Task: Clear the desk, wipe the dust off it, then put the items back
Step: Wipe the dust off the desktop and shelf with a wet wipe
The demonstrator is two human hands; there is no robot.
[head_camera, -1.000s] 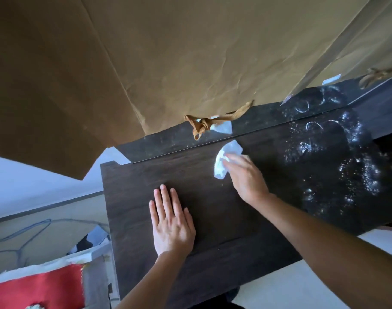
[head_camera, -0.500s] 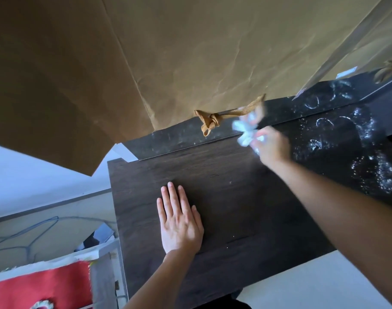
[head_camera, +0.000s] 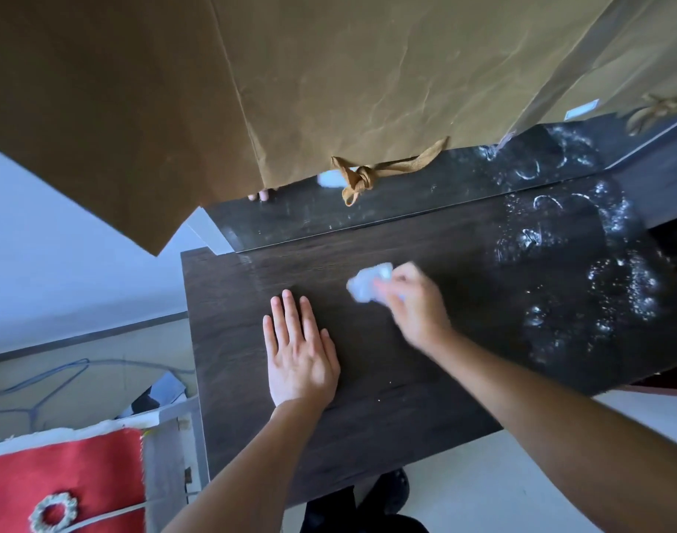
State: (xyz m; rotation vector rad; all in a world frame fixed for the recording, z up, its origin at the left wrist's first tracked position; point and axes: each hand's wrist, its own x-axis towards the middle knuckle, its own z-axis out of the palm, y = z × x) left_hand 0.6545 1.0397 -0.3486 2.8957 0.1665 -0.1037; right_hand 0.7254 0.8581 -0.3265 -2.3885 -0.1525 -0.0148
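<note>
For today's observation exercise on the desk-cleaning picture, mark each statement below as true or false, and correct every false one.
1. The left hand lies flat, palm down, on the desk. True.
2. The right hand holds a red sponge. False: it holds a crumpled white tissue.
3. White dusty marks show on the desk's right part. True.
4. The desk is crowded with books. False: only the hands and tissue are on the dark wood top.
5. Brown paper hangs behind the desk, with a knotted tan ribbon at its lower edge. True.
</note>
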